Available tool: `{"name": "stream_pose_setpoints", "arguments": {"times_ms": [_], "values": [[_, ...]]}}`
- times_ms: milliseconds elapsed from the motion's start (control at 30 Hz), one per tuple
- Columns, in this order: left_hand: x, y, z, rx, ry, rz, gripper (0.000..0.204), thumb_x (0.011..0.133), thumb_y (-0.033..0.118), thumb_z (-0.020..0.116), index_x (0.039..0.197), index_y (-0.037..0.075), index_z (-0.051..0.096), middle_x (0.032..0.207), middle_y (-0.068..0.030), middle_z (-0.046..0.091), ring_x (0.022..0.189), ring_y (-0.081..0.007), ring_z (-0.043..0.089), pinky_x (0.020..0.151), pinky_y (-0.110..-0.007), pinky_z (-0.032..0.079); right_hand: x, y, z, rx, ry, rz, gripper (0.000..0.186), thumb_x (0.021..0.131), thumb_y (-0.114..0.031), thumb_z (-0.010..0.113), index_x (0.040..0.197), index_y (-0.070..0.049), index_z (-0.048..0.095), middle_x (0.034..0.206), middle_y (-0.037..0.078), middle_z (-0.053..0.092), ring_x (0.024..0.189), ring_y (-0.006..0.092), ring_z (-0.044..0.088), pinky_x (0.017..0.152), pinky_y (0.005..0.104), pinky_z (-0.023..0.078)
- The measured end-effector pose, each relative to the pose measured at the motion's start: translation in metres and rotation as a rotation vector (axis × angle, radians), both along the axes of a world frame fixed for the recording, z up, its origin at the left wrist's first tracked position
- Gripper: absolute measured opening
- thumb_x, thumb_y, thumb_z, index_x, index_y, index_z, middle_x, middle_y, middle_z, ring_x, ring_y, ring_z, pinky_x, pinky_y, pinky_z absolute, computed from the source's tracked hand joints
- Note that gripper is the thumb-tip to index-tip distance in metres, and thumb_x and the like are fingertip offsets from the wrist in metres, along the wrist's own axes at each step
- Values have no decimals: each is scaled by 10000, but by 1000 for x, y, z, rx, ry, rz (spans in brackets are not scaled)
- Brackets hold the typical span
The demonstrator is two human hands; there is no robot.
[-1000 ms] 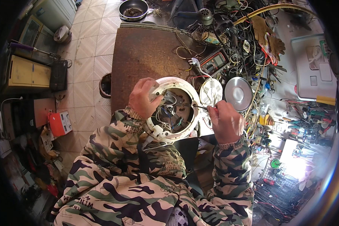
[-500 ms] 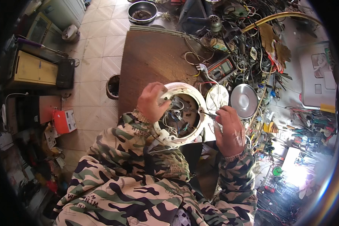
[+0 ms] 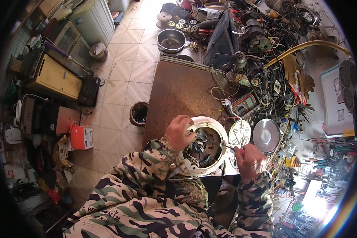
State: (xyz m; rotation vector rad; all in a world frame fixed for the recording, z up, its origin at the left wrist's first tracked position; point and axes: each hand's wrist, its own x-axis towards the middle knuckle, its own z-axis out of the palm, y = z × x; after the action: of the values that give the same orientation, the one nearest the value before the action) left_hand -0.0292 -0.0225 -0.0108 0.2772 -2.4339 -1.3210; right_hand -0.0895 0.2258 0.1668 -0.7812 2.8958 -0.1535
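Holds in the left grip the rim of the round white appliance housing just rightward, apparently for steadiness; clasps in the right grip a screwdriver aimed at the opposite rim.

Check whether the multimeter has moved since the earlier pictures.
No. Against the brown tabletop, the multimeter shows no clear shift: it still lies by the right edge; the whole view has shifted instead.
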Motion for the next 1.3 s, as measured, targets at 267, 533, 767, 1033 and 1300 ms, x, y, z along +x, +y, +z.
{"name": "stream_pose_setpoints", "arguments": {"times_ms": [267, 533, 767, 1033, 1300], "values": [[19, 7, 12, -3, -64, -45, 636, 788, 208, 808, 1343, 1, 575, 1376, -250, 580, 1275, -443, 554, 1079, -508, 468, -3, 7, -6, -111, 141, 154, 188, 879, -146, 778, 857, -57, 613, 843, 151, 636, 701, 362, 653, 585, 466, 500], [17, 10, 7, -31, -37, -25, 619, 768, 110, 812, 1333, 16, 580, 1392, -230, 581, 1302, -434, 546, 1095, -495, 466, -4, 5, -7, -280, 94, 207, 225, 852, -181, 814, 918, -47, 646, 811, 126, 629, 741, 349, 653, 627, 461, 508], [17, 12, 6, -41, -19, -16, 647, 739, 76, 797, 1341, 19, 569, 1377, -231, 594, 1288, -418, 565, 1088, -495, 460, -3, 3, -2, -257, 83, 188, 238, 845, -163, 814, 960, -36, 647, 833, 128, 618, 783, 344, 664, 611, 455, 503], [18, 11, 3, -37, -18, -6, 631, 744, 87, 782, 1336, 27, 571, 1373, -229, 596, 1286, -422, 564, 1086, -497, 458, -4, 8, -8, -174, 98, 102, 143, 871, -85, 768, 898, -34, 636, 876, 146, 644, 719, 348, 663, 606, 456, 519], [18, 10, 5, -38, 0, -1, 618, 745, 90, 781, 1325, 28, 577, 1363, -219, 604, 1265, -416, 577, 1074, -492, 469, -5, 10, -3, -68, -5, 59, 286, 863, -147, 793, 1067, -11, 644, 928, 158, 652, 852, 359, 669, 691, 463, 530]]}}
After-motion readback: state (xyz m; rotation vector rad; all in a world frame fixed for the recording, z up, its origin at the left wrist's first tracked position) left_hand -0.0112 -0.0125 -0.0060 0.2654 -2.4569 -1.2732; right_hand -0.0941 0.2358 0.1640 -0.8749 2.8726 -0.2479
